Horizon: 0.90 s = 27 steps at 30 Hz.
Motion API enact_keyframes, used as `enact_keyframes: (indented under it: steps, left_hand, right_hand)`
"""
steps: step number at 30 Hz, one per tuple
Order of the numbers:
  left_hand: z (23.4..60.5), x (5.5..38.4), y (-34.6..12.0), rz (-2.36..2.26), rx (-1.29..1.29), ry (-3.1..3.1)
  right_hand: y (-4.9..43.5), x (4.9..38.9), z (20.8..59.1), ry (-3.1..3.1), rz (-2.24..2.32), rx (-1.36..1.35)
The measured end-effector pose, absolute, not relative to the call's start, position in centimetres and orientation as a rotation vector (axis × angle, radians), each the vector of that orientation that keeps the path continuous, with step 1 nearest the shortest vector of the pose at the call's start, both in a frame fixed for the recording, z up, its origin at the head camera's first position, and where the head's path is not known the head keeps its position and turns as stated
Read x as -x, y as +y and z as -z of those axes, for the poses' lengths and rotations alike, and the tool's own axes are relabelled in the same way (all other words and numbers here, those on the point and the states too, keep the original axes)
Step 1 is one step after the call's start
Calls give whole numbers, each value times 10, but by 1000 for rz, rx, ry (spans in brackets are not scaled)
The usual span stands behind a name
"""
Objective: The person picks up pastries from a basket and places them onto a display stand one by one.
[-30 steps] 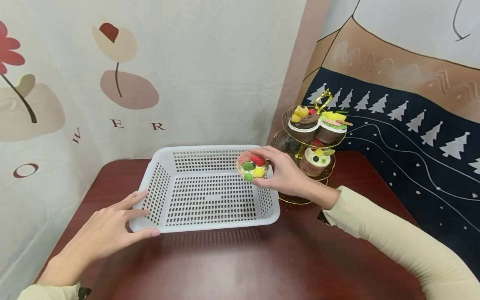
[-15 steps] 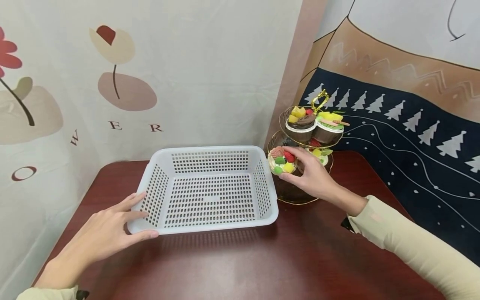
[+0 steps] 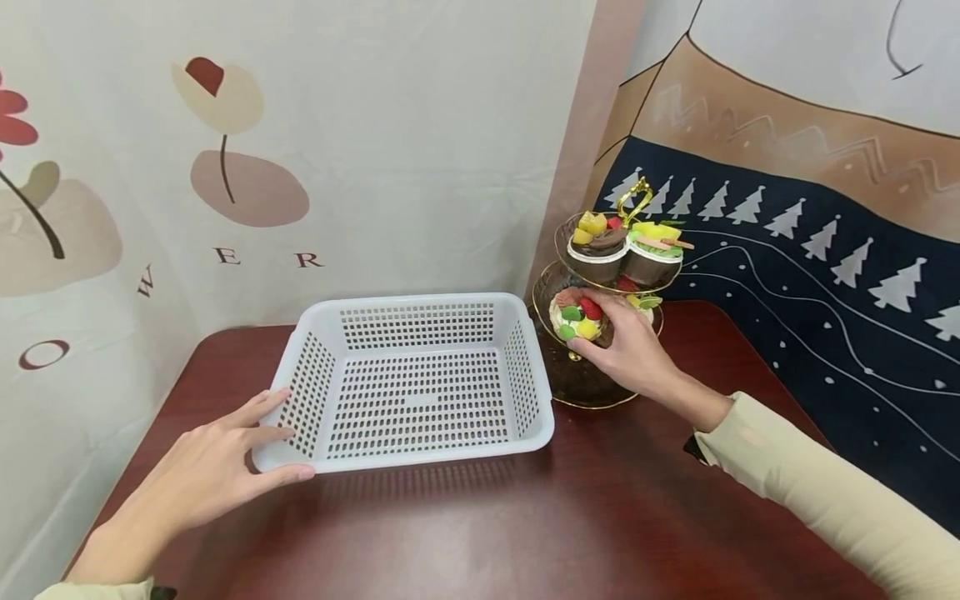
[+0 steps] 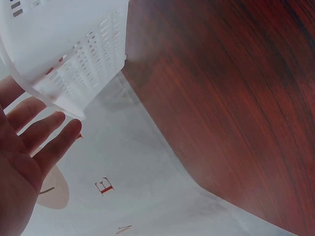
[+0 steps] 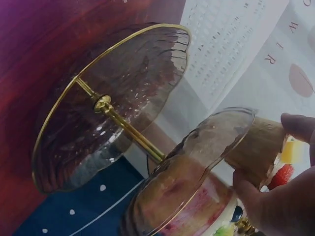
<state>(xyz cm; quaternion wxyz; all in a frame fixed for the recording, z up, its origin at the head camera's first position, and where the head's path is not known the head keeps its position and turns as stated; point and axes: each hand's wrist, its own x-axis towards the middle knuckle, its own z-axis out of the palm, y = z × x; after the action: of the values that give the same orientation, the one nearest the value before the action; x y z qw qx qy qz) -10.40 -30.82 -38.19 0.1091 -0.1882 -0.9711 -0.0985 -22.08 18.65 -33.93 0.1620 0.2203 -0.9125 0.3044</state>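
My right hand (image 3: 633,350) pinches a fruit-topped toy cupcake (image 3: 573,317) between thumb and fingers at the middle tier of a cake stand (image 3: 592,390). In the right wrist view its tan cup (image 5: 256,147) is at the rim of that tier; I cannot tell if its full weight rests there. Another dessert cup (image 5: 209,201) shares the tier, mostly covered by my hand in the head view. At the left, my left hand (image 3: 206,471) touches the near left corner of a white perforated basket (image 3: 427,463), fingers extended, holding nothing up.
Two dark-cupped cakes, one chocolate-topped (image 3: 598,255) and one green-topped (image 3: 656,255), stand on the stand's top tier with its gold handle (image 3: 636,197). Everything stands on a dark red wooden table (image 3: 465,533). Printed cloth (image 3: 420,167) hangs behind.
My right hand has carried the cupcake rightward from over the basket to the stand's middle tier. The left hand has stayed at the basket corner; the head view has shifted slightly.
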Motion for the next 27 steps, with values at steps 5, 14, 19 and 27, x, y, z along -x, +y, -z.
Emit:
enact_keyframes:
  steps: [5, 14, 19, 27]
  left_hand:
    - [383, 103, -309, 303, 546, -2858]
    - [384, 101, -308, 287, 548, -2830]
    - [384, 101, -309, 286, 535, -2833]
    - [383, 101, -310, 326, 526, -2857]
  right_hand:
    - [176, 225, 342, -2628, -812, -603]
    - [166, 225, 345, -2690, -749, -560]
    - [167, 218, 345, -2676, -701, -618]
    - [201, 195, 345, -2499, -508, -664]
